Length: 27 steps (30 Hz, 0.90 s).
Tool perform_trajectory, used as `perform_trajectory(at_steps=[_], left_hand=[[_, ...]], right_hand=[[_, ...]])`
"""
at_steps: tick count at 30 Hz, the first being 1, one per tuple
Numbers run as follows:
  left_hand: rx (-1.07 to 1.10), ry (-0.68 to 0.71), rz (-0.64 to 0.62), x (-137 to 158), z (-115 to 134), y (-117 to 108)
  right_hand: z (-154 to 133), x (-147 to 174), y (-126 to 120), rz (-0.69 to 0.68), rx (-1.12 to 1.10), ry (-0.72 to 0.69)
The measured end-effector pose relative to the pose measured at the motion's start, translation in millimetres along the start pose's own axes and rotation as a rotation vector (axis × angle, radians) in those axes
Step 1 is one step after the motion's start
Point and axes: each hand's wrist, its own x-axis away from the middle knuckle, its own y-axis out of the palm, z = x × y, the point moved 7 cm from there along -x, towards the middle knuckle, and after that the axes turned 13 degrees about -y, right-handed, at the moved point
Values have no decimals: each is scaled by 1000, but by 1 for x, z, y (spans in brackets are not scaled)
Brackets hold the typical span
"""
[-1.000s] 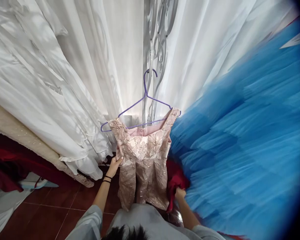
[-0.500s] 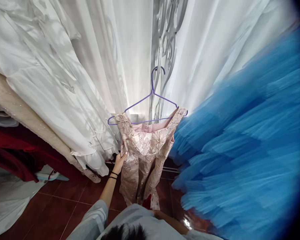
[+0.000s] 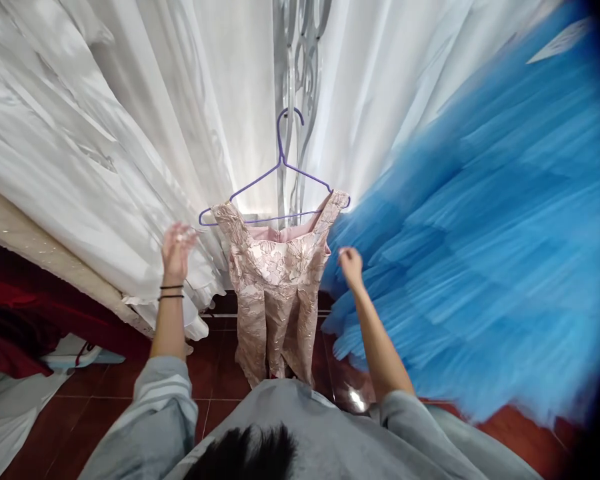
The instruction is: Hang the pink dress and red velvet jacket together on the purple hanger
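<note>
A pink brocade dress (image 3: 280, 267) with a raised floral pattern and wide straps hangs in front of me on a purple hanger (image 3: 258, 183). The hanger's hook is at an ornate silver metal frame (image 3: 311, 60). Left of the dress, my left hand (image 3: 176, 253) is raised, slightly blurred, fingers apart and holding nothing; two black bands circle its wrist. Off the dress's right side is my right hand (image 3: 351, 265), its fingers curled in with nothing visible in them. Both hands are apart from the dress.
White garments (image 3: 115, 193) hang on the left beside a beige sparkly one (image 3: 45, 247), with dark red fabric (image 3: 20, 300) below. A large blue tulle skirt (image 3: 480, 233) fills the right, a white tag (image 3: 563, 40) near its top. Underfoot is a red tiled floor (image 3: 105, 427).
My left hand has let go of the dress's side and moved up and left. My right hand has risen into view on the right. The dress sits a little further left in view.
</note>
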Motion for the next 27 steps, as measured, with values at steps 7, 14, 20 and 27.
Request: perform_trajectory(at_steps=[7, 14, 20, 27], left_hand=[[-606, 310, -256, -64, 72, 102], [-573, 243, -207, -54, 51, 110], [-152, -4, -14, -37, 27, 62], [-5, -338, 261, 38, -85, 17]], right_hand=[[2, -116, -23, 107, -175, -79], [-19, -103, -27, 15, -273, -102], [10, -61, -52, 147, -393, 8], [55, 68, 0, 244, -557, 458]])
